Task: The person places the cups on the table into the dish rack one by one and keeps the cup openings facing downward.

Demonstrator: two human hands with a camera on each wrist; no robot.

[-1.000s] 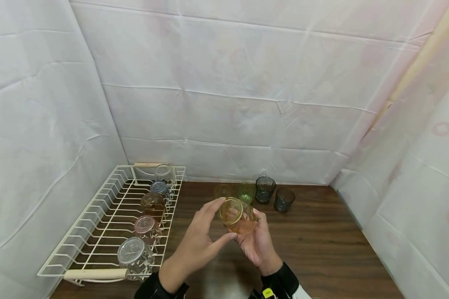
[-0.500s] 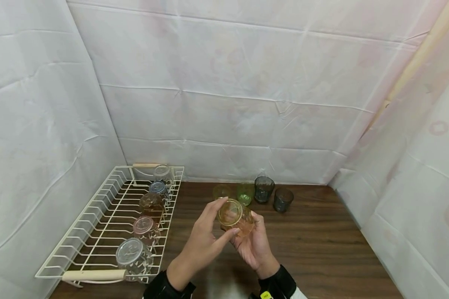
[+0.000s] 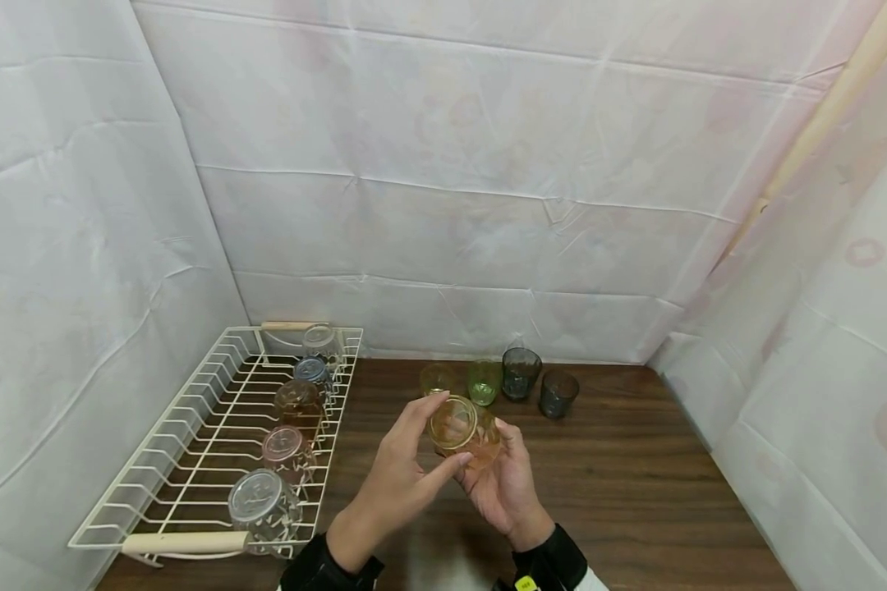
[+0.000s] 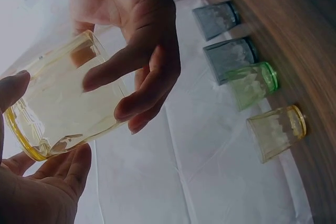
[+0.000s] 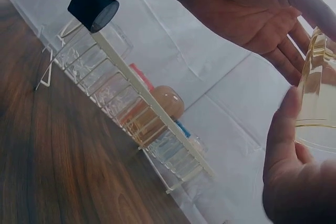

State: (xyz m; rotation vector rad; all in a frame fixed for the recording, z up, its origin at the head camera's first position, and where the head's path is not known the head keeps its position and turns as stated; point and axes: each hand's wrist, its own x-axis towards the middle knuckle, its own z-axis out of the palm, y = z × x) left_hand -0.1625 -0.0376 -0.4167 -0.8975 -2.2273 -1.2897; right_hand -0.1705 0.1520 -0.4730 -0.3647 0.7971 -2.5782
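Held above the wooden table in the head view is a yellow-tinted drinking glass [image 3: 480, 439], tipped on its side with its thick round base facing left. My left hand [image 3: 392, 484] grips the base end between thumb and fingers. Around the other end curl the fingers of my right hand [image 3: 504, 492], the palm below the glass. The left wrist view shows the glass [image 4: 68, 98] between both hands, with right-hand fingers [image 4: 139, 64] over its side. Only part of the glass [image 5: 320, 95] enters the right wrist view, at its right edge.
A white wire dish rack [image 3: 192, 476] stands at left, with clear, pink [image 3: 287, 447], amber [image 3: 299, 402] and blue [image 3: 312, 371] glasses upside down along its right side. At the back stand a yellow glass [image 3: 436, 377], a green glass [image 3: 484, 382] and two dark glasses [image 3: 521, 373].
The left thumb has come up onto the glass's base end from just below it. Glass and hands have shifted slightly left and down, then stayed nearly still.
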